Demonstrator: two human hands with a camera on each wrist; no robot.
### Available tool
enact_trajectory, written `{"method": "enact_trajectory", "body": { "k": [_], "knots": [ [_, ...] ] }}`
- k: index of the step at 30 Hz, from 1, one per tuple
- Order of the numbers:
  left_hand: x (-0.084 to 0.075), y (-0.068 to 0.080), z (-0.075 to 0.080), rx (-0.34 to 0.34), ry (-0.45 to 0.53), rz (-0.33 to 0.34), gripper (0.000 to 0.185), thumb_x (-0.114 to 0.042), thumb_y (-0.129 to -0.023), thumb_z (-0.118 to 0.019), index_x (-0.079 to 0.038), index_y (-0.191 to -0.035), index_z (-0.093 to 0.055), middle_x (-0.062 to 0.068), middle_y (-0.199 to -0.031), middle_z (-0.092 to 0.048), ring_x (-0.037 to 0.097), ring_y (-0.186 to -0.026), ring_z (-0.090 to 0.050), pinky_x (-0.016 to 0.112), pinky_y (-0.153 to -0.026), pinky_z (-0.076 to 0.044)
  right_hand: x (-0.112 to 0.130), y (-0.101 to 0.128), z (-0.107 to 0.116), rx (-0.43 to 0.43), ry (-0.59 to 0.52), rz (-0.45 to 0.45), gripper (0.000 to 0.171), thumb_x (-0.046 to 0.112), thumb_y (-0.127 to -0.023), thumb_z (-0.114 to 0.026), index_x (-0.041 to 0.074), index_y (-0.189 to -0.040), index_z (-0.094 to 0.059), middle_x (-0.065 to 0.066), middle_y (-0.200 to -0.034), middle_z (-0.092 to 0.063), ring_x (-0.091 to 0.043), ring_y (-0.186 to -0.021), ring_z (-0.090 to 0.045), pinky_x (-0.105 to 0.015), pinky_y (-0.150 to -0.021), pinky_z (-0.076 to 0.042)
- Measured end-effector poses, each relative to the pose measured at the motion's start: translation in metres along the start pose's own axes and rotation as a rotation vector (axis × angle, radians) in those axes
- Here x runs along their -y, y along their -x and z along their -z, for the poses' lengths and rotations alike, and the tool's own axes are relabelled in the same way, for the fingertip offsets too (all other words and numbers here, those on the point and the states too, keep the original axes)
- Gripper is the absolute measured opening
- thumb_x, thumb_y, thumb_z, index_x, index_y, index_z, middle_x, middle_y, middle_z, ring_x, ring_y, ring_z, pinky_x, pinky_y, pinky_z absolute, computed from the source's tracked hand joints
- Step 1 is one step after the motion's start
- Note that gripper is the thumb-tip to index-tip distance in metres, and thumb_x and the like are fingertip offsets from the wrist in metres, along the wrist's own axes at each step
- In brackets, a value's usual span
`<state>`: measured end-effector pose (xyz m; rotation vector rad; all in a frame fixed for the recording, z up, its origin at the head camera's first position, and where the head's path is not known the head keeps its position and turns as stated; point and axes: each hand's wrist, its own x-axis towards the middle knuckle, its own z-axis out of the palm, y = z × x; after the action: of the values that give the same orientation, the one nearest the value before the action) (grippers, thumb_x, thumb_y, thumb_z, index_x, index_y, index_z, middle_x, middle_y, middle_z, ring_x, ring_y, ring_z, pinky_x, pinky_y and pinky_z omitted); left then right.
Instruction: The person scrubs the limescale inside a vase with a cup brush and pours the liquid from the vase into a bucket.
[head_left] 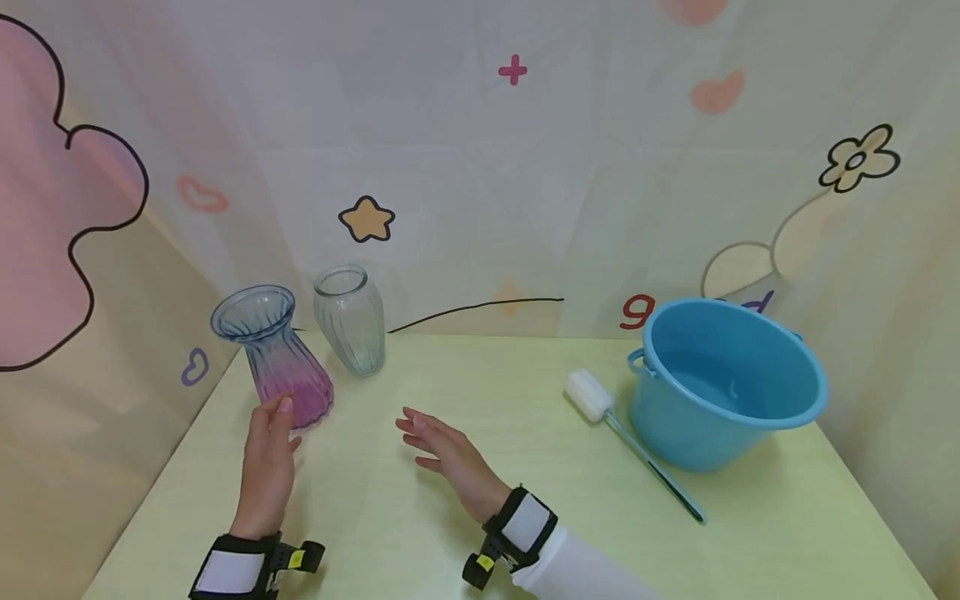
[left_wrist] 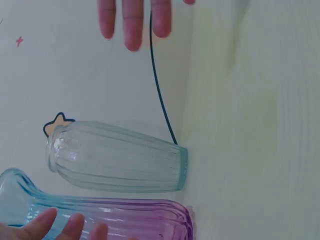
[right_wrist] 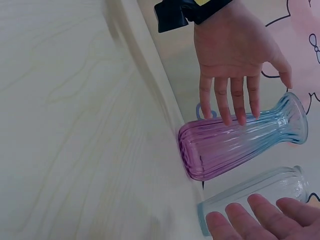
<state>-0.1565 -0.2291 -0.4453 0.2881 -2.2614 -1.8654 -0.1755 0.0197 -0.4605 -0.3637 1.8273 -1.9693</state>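
Note:
A ribbed glass vase [head_left: 288,367], blue at its flared rim and purple at its base, stands upright at the table's left. My left hand [head_left: 268,471] is at its near side, fingers extended and overlapping its lower part. In the right wrist view, the left hand's straight fingers lie along the vase [right_wrist: 235,145]; whether they touch it I cannot tell. Behind and to the right stands a clear glass vase [head_left: 351,325], also seen in the left wrist view. My right hand [head_left: 457,462] hovers to the right of both vases, fingers loosely extended, holding nothing.
A light blue bucket [head_left: 675,417] with side handles stands at the right. Beside it lies a bottle brush with a white sponge head [head_left: 588,395] and a long handle [head_left: 652,467]. A printed curtain [head_left: 465,167] hangs behind the pale wooden table [head_left: 480,375].

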Motion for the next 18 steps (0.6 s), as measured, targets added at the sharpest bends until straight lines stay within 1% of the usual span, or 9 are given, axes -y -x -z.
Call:
{"method": "enact_trajectory", "body": {
  "k": [2, 3, 5, 7, 10, 13, 15, 18],
  "knots": [
    [0.0, -0.002, 0.003, -0.071, 0.106, 0.005, 0.051, -0.044, -0.113, -0.031, -0.006, -0.147, -0.036, 0.008, -0.151, -0.04, 0.025, -0.139, -0.041, 0.038, -0.113, -0.047, 0.0, -0.005, -0.006, 0.011, -0.028, -0.011, 0.058, 0.052, -0.108, -0.043, 0.019, -0.156, -0.045, -0.01, -0.159, -0.05, -0.035, -0.15, -0.043, -0.054, -0.122, -0.036],
    [0.0, -0.002, 0.005, -0.098, 0.148, 0.005, 0.046, -0.042, -0.113, -0.031, -0.008, -0.143, -0.038, 0.004, -0.147, -0.042, 0.022, -0.136, -0.043, 0.031, -0.108, -0.05, 0.001, -0.009, -0.008, 0.015, -0.044, -0.012, 0.059, 0.053, -0.108, -0.043, 0.019, -0.156, -0.045, -0.01, -0.158, -0.05, -0.035, -0.15, -0.042, -0.053, -0.122, -0.036],
    [-0.001, -0.005, 0.008, -0.145, 0.228, 0.005, 0.036, -0.042, -0.113, -0.032, -0.015, -0.135, -0.041, -0.003, -0.139, -0.045, 0.017, -0.128, -0.047, 0.019, -0.096, -0.052, 0.003, -0.015, -0.012, 0.017, -0.065, -0.015, 0.062, 0.056, -0.106, -0.043, 0.019, -0.156, -0.045, -0.008, -0.158, -0.052, -0.034, -0.15, -0.042, -0.053, -0.122, -0.036],
    [0.0, -0.008, 0.012, -0.178, 0.285, 0.005, 0.031, -0.042, -0.113, -0.032, -0.02, -0.132, -0.041, -0.007, -0.136, -0.046, 0.015, -0.125, -0.049, 0.018, -0.094, -0.052, 0.006, -0.022, -0.017, 0.014, -0.09, -0.017, 0.065, 0.06, -0.105, -0.043, 0.019, -0.155, -0.046, -0.007, -0.157, -0.053, -0.034, -0.15, -0.043, -0.053, -0.122, -0.037],
    [0.001, -0.015, 0.015, -0.236, 0.324, 0.029, 0.03, -0.045, -0.112, -0.032, -0.025, -0.133, -0.04, -0.009, -0.132, -0.047, 0.014, -0.126, -0.048, 0.025, -0.099, -0.048, 0.012, -0.033, -0.022, 0.013, -0.114, -0.017, 0.068, 0.062, -0.104, -0.042, 0.017, -0.156, -0.046, -0.008, -0.157, -0.052, -0.034, -0.149, -0.044, -0.053, -0.122, -0.037],
    [0.003, -0.024, 0.016, -0.307, 0.336, 0.058, 0.031, -0.046, -0.112, -0.033, -0.026, -0.134, -0.039, -0.009, -0.132, -0.046, 0.014, -0.128, -0.045, 0.035, -0.105, -0.042, 0.017, -0.046, -0.028, 0.02, -0.131, -0.02, 0.069, 0.062, -0.105, -0.039, 0.015, -0.157, -0.044, -0.009, -0.158, -0.051, -0.033, -0.149, -0.045, -0.054, -0.122, -0.036],
    [0.004, -0.031, 0.016, -0.343, 0.336, 0.075, 0.034, -0.046, -0.111, -0.032, -0.025, -0.137, -0.037, -0.006, -0.137, -0.043, 0.014, -0.129, -0.042, 0.038, -0.109, -0.036, 0.021, -0.055, -0.031, 0.026, -0.139, -0.02, 0.069, 0.061, -0.106, -0.037, 0.014, -0.157, -0.042, -0.009, -0.158, -0.051, -0.033, -0.149, -0.045, -0.055, -0.122, -0.036],
    [0.004, -0.04, 0.014, -0.368, 0.342, 0.078, 0.046, -0.045, -0.111, -0.031, -0.021, -0.15, -0.032, 0.004, -0.153, -0.036, 0.02, -0.138, -0.035, 0.045, -0.118, -0.028, 0.026, -0.07, -0.037, 0.03, -0.165, -0.028, 0.07, 0.059, -0.107, -0.037, 0.012, -0.158, -0.041, -0.01, -0.159, -0.05, -0.034, -0.149, -0.044, -0.056, -0.122, -0.035]
  ]
}}
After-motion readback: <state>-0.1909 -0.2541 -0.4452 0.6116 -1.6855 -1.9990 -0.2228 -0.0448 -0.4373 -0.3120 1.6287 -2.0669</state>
